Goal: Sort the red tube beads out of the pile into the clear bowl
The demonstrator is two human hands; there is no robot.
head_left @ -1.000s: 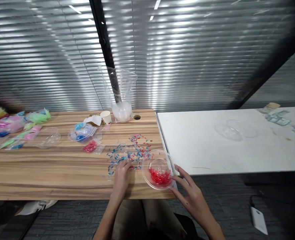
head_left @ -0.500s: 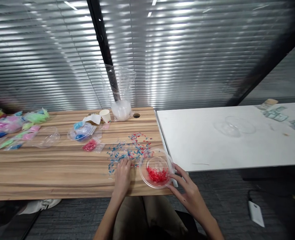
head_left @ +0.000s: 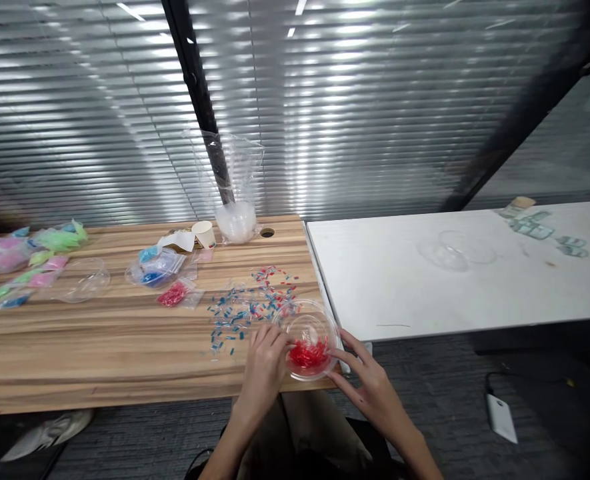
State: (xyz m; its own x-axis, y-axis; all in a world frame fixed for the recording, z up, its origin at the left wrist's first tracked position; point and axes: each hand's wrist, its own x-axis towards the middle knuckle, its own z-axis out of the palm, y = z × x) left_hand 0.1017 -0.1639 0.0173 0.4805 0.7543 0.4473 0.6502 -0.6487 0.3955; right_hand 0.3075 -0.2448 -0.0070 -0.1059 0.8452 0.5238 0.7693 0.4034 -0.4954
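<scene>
Resting at the near right corner of the striped wooden tabletop (head_left: 99,347), a clear round plastic bowl (head_left: 308,347) held a heap of small red tube beads (head_left: 308,355) in its bottom. The left hand (head_left: 265,363) lay at the bowl's left rim, its fingers (head_left: 275,335) curled together over the edge with the tips close; whether a bead was pinched between them could not be told. The right hand (head_left: 372,387) steadied the bowl from the right, its fingers (head_left: 347,341) spread loosely open and touching the outer wall, with nothing clasped inside them. Just beyond the bowl and the left hand, a loose scatter of red and blue tube beads (head_left: 252,308) spread across the wood, reaching right up to the bowl's far rim. Farther back and to the left lay a small clear bag of red beads (head_left: 175,294), a clear bag with blue contents (head_left: 155,269), a small paper cup (head_left: 205,234), and an upright, crinkled transparent bag (head_left: 235,193) that stood before a dark slanted post (head_left: 195,87). An empty clear shallow dish (head_left: 82,279) and a cluster of pink, green and blue packets (head_left: 19,257) sat near the left edge. A smooth white tabletop (head_left: 425,293) adjoined on the right, carrying a clear plastic dish (head_left: 452,250) well apart from the hands. Ribbed, shiny horizontal blinds (head_left: 375,113) closed the background.
</scene>
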